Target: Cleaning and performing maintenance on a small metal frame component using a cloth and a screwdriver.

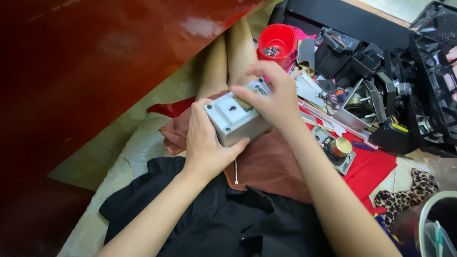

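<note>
Hands both clamped on one small grey-white box (pixel 236 121), held above the lap over a brown cloth (pixel 271 164). Left hand (pixel 205 143) cups the box from below and from its near-left end, thumb along the underside edge, fingers wrapped up the far side. Right hand (pixel 274 97) closes over the box's far-right end from above, fingers curled onto the top face where a tan insert and some grey fittings show.

Box is oblong; long axis runs from lower-left to upper-right in view, tilted so the pale broad face with a small dark keyhole-shaped slot looks up toward the camera. Near end points at the left wrist, far end toward a red cup (pixel 277 42).

A thin metal pin or screwdriver shaft (pixel 236 172) lies on the brown cloth just below the box, pointing toward the body. Black garment (pixel 209 219) covers the lap.

To the right, on a red sheet (pixel 376 166) on the floor: a small square plate with a brass-coloured cylinder (pixel 338 148), near the right forearm. Beyond it a heap of black plastic frames and metal mechanism parts (pixel 390 95). Leopard-print cloth (pixel 404 195) at lower right. Dark red wooden surface (pixel 95 62) fills the upper left
</note>
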